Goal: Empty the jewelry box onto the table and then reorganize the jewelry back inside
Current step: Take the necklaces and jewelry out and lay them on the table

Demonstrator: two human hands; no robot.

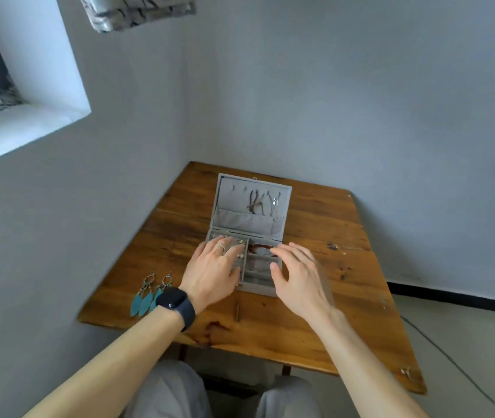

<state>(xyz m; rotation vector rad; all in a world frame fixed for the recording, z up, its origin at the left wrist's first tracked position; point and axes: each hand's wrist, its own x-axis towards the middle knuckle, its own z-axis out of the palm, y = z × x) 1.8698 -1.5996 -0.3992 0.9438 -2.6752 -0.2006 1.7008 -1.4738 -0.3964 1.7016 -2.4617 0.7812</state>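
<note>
The jewelry box stands open toward the far middle of the wooden table, its grey lid tipped back behind the tray. Inside the lid of the box hang a dark necklace and, just right of it, a silvery chain, both running down toward the lid's fabric pocket. The tray of the box is split into small grey compartments. In the far right one lies a red-brown beaded bracelet, and a few small pieces, too small to identify, sit along the far left row. The left hand lies over the box's left compartments, palm down and fingers straight and slightly spread, gripping nothing. Whether the fingertips touch the lining cannot be told. A ring is on one finger and a dark watch is on the wrist. The right hand hovers at the box's right edge, fingers apart and relaxed and holding nothing, with its index tip over the compartment with the bracelet; the hand is motion-blurred. Left of the box, near its front corner, a pair of teal feather earrings lies flat on the wood just beside the watch.
</note>
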